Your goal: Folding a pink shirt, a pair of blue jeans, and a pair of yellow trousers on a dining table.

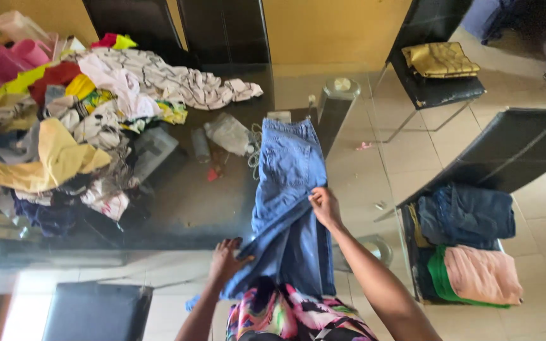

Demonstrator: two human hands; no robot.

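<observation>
Smoothing jeans (289, 208) on glass table (191, 208).
Left hand (227, 260) flat and open on the lower leg, right hand (325, 207) pinching the right edge; hem overhanging the near rim, likely to slide off if released.

A clear plastic bag (229, 132) lies on the glass table (191, 208), just left of the jeans (289, 189), crumpled, pale grey-white, its contents not discernible; a small clear bottle-shaped item (201, 145) lies just left of the bag, too blurred to identify; a small red wrapper-like scrap (213, 173) lies below it, near the bag; a grey flat box-like item (153, 151) rests at the edge of the clothes pile (64, 126); no labels, signs or screens are discernible.
</observation>
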